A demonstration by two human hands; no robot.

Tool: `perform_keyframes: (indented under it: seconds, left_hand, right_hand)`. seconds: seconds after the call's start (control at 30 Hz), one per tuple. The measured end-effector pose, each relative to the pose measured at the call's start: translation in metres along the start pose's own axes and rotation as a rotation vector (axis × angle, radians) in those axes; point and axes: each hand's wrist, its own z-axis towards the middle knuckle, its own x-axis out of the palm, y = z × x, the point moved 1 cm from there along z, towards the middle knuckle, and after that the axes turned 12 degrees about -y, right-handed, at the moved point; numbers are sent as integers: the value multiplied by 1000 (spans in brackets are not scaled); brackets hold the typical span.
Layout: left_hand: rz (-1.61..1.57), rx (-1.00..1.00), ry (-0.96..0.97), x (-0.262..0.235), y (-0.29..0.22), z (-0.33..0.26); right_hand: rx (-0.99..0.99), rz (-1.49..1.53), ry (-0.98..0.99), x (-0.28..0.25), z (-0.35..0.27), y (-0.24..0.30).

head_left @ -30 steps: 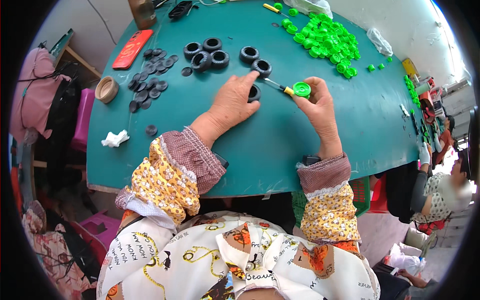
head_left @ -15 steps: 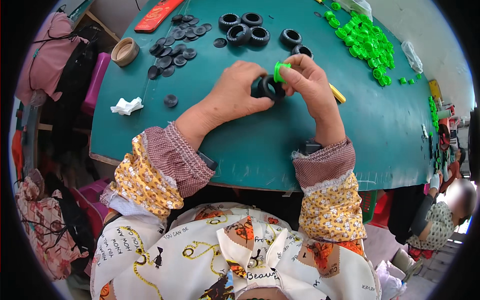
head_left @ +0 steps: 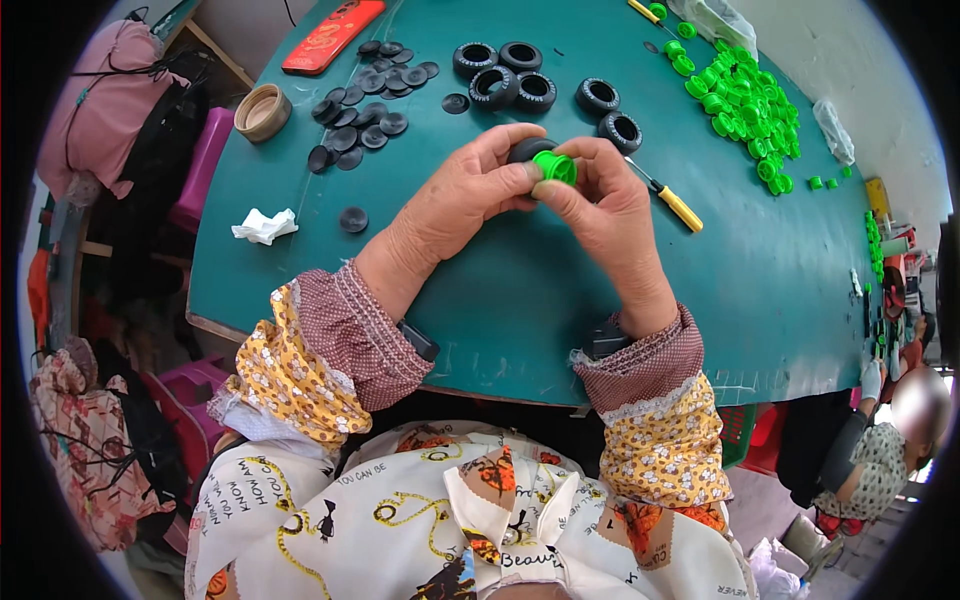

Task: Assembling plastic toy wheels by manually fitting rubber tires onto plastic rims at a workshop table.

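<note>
Over the middle of the table my left hand (head_left: 470, 190) is closed round a small black rubber tire (head_left: 530, 149), mostly hidden by the fingers. My right hand (head_left: 610, 195) pinches a bright green plastic wheel hub (head_left: 557, 168), its hollow end facing me. The hub lies against the near side of the tire; how deep it sits in the tire is hidden. My left thumb also touches the hub's edge. Just beyond both hands are several loose black tires (head_left: 494, 88). A yellow-handled screwdriver (head_left: 679, 208) lies to the right of my right hand.
Black discs (head_left: 372, 125) lie scattered at the left, near a round tan container (head_left: 262, 112) and a red phone-shaped case (head_left: 334, 36). Crumpled white tissue (head_left: 265, 227) rests near the left edge. Green hubs (head_left: 745, 105) are heaped far right. A co-worker (head_left: 880, 450) is at the right.
My right hand has brought the green hub down against the tire and turned its hollow end toward me. The left hand has shifted its hold, thumb now at the hub.
</note>
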Motion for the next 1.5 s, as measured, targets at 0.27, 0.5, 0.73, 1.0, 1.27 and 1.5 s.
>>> perform_keyframes:
  seconds: [0.27, 0.5, 0.73, 1.0, 1.27, 1.5]
  left_hand:
    - [-37, 8, -32, 5, 5, 0]
    - [56, 166, -7, 33, 14, -16]
    - [322, 89, -2, 39, 12, -33]
    - [220, 215, -42, 49, 18, -42]
    - [388, 328, -68, 41, 15, -44]
    - [702, 852, -209, 37, 8, -12]
  right_hand:
    - [77, 165, -285, 0, 6, -5]
    - [96, 139, -309, 6, 2, -6]
    - [49, 5, -325, 3, -2, -10]
    - [-16, -5, -335, 7, -7, -6]
    - [-65, 84, -299, 17, -5, -7]
    - [186, 24, -265, -1, 1, -12]
